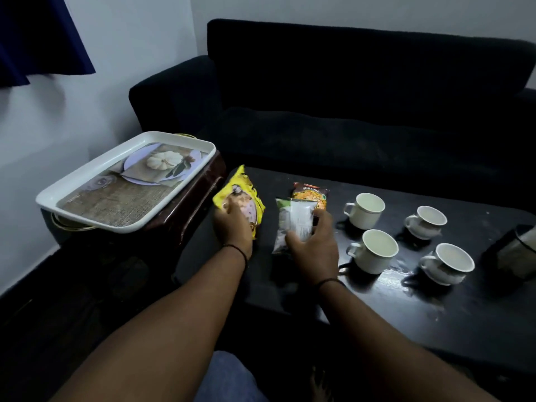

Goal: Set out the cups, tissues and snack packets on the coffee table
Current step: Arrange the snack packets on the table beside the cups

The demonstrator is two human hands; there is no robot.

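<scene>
There is only 1 view, from a camera worn on the person's head, so no 2nd view overlaps it. It looks forward and steeply down over both forearms, close above the dark coffee table (435, 314), which fills the lower right. Facing the black sofa (348, 97) beyond, its wide angle takes in the white tray (87, 175) at left and the wall behind.

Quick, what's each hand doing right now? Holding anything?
Left hand: closed on the yellow snack packet at the coffee table's left end.
Right hand: closed on the white and green packet.
</scene>
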